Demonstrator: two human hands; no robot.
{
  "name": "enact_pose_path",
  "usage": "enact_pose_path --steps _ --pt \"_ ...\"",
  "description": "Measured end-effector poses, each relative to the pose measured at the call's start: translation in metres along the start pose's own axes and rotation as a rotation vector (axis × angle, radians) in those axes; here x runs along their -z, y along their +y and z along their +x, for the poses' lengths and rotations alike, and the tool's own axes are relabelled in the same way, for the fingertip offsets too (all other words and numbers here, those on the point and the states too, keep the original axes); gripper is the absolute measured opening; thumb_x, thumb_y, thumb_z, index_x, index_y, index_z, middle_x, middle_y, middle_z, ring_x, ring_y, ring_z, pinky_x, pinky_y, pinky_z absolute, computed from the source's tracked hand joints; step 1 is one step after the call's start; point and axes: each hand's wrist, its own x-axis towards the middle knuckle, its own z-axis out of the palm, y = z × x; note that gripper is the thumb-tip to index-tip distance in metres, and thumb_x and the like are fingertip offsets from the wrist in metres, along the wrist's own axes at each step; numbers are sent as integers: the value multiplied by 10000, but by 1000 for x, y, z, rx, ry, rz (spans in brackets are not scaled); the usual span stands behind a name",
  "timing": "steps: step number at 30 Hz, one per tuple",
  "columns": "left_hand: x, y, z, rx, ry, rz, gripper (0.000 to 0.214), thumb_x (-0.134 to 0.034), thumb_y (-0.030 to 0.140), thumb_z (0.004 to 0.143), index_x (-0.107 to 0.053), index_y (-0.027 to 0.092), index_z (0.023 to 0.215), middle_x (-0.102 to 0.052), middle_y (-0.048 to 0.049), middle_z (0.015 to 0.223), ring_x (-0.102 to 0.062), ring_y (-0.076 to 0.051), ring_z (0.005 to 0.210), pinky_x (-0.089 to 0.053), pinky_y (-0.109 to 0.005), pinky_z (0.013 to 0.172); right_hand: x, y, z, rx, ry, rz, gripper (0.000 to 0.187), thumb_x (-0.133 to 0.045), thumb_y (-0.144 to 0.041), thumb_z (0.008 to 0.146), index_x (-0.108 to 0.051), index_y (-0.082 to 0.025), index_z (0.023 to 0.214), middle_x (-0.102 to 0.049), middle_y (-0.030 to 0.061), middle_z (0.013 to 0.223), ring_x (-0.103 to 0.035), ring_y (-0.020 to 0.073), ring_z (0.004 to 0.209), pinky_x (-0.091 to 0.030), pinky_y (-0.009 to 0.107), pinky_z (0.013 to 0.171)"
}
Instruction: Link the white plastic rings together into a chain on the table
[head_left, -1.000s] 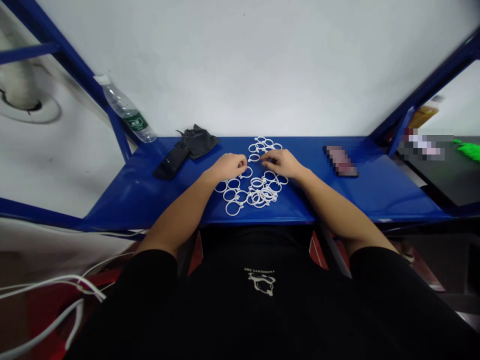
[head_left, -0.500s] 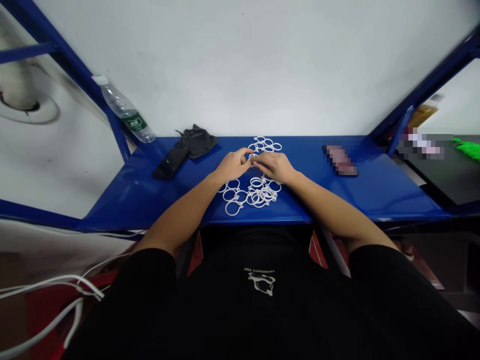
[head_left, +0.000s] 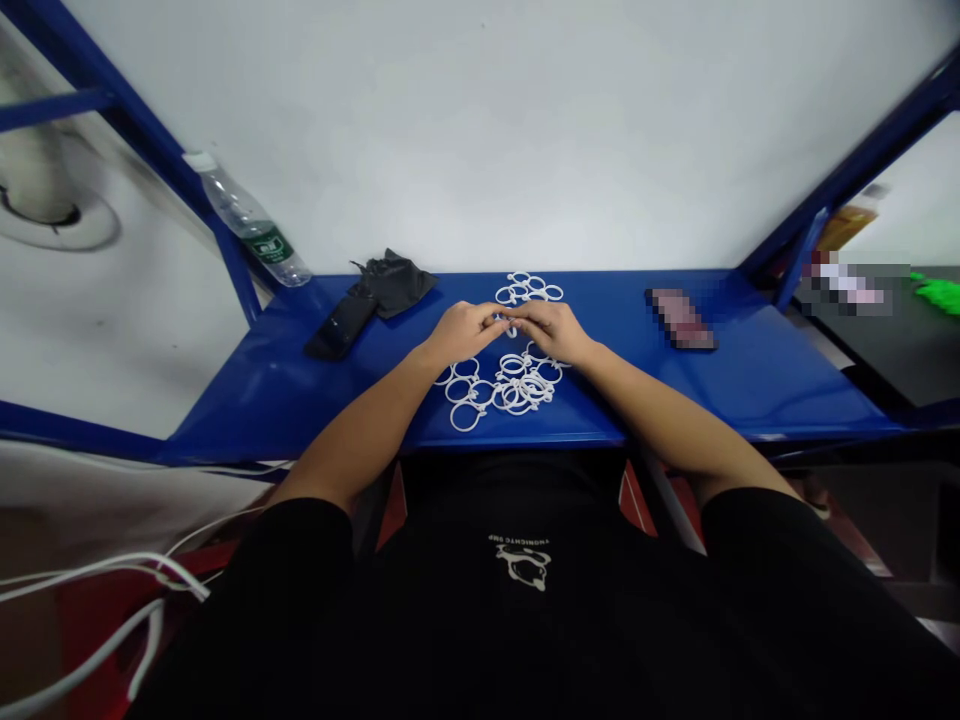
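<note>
Left hand (head_left: pixel 465 333), right hand (head_left: pixel 547 332) meet between two ring heaps (head_left: pixel 517 382) — grips together, load unclear.

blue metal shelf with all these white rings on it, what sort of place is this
Probably a plain workroom or storage room, going by the bare white wall, the blue metal shelving used as a bench, and the loose white cables.

A person in a black T-shirt (head_left: pixel 480 640) with short sleeves.
The shirt has a small white picture (head_left: pixel 523 566) on the front, with tiny white letters (head_left: pixel 521 541) above it. The left hand (head_left: pixel 465 333) and right hand (head_left: pixel 547 333) are bare.
</note>
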Motion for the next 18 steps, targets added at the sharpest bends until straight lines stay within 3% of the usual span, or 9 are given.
enact_pose_path --steps 7,14,18 --pt "3 8 0 -25 -33 49 331 -634 379 1118 -884 209 1252 -831 -46 821 -764 -192 754 -549 -329 781 -8 -6 0 -82 47 61 442 -509 -558 1204 -796 -228 1139 -825 80 984 -738 229 902 -594 373 875" --pt "2 4 3 130 53 3 413 -747 358 1077 -800 223 1464 -864 -53 995 -750 -191 839 -566 -326 839 3 7 1 -106 34 -165 357 -529 -412 1189 -827 -247 1296 -835 136 1179 -756 299 1088 -613 449 978" --pt "1 4 2 106 -74 26 304 -810 358 1041 -871 242 1314 -845 -62 1019 -724 -194 849 -570 -343 866 11 25 -4 -200 38 -262 333 -624 -353 1130 -832 -236 1363 -800 160 1312 -745 320 1145 -629 454 975"
